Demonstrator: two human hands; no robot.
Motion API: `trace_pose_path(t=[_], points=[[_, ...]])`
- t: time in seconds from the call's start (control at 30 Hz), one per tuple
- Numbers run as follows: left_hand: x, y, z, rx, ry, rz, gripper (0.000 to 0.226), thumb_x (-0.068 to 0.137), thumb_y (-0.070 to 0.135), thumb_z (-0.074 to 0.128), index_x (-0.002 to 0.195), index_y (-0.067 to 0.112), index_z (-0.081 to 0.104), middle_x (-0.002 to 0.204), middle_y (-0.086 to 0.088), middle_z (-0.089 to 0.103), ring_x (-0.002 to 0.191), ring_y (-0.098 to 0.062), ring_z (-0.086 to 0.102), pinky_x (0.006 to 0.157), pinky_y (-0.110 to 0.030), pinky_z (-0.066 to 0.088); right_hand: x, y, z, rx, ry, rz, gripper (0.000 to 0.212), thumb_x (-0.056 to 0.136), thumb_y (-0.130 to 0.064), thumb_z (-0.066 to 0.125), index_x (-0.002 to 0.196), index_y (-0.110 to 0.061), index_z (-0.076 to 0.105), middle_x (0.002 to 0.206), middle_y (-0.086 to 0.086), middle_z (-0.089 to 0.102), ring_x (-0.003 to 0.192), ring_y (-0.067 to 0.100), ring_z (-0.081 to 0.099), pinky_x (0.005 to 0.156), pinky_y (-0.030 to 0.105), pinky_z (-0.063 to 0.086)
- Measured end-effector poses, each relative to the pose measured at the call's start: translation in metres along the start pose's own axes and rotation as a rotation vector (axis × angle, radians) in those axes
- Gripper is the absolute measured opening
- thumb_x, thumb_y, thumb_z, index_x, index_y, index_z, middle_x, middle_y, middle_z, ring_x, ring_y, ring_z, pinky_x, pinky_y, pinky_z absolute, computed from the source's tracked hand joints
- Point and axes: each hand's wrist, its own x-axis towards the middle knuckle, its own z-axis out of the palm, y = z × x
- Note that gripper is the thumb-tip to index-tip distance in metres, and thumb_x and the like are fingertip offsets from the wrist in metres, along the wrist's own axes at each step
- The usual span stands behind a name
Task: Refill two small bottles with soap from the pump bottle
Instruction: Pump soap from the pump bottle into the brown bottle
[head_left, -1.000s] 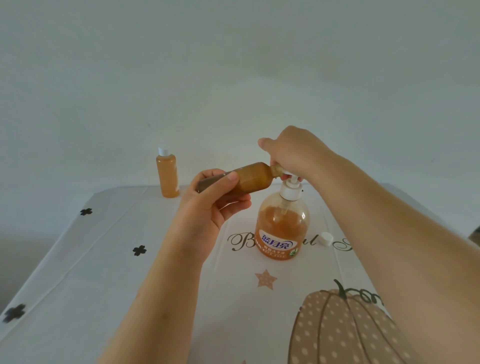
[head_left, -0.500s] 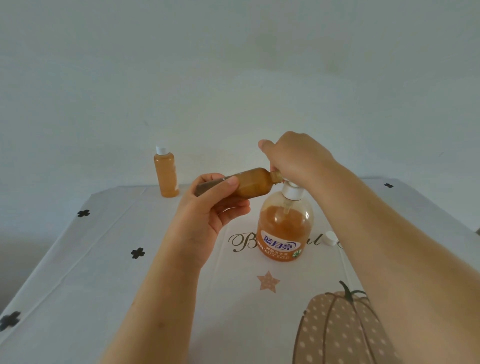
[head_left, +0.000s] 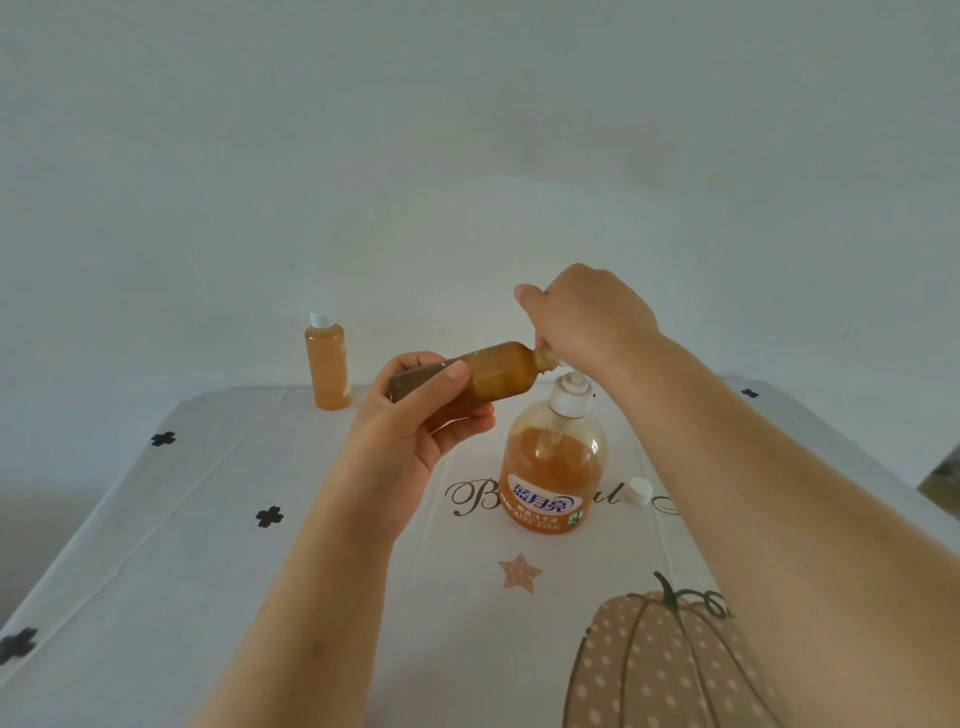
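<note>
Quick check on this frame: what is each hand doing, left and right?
Left hand: holding the small bottle, tilted, neck at the pump head.
Right hand: fingers curled over the pump head; contact underneath is hidden.

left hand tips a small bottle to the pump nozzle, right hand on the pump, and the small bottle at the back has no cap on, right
No: the head view shows the small bottle at the back with its white cap on; the loose cap lies right of the pump bottle. Left hand does hold the tilted bottle; right hand is on the pump.
</note>
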Motion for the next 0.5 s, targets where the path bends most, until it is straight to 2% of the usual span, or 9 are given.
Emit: trace_pose_path(t=[0.1,0.27,0.5], points=[[-0.0013,0.0001,0.0005,-0.003,0.008,-0.004,0.024,0.079,0.014,0.072,0.095,0.008,0.055,0.082,-0.010,0.071,0.073,-0.025,0.070,0.066,-0.030,0.058,-0.0001,-0.0010,-0.0012,0.007,-0.011,-0.001,0.050,0.100,-0.044,0.037,0.087,-0.011,0.073,0.074,0.004,0.070,0.061,0.020,0.059,0.059,0.029,0.044],[-0.0009,0.0017,-0.0005,0.004,0.022,-0.012,0.026,0.078,0.013,0.074,0.096,0.008,0.055,0.081,-0.009,0.071,0.072,-0.025,0.070,0.065,-0.030,0.058,-0.0024,-0.0064,-0.0001,0.041,-0.145,0.002,0.053,0.100,-0.046,0.036,0.085,-0.009,0.071,0.055,0.001,0.064,0.049,0.018,0.057,0.057,0.027,0.043],[0.0036,-0.0022,-0.0061,0.037,0.034,-0.025,0.024,0.073,0.014,0.070,0.092,0.010,0.056,0.078,-0.008,0.071,0.071,-0.025,0.070,0.063,-0.029,0.058,-0.0003,-0.0044,0.0071,0.014,-0.242,-0.009,0.061,0.103,-0.052,0.031,0.085,-0.010,0.072,0.066,0.003,0.065,0.064,0.021,0.059,0.062,0.031,0.043]])
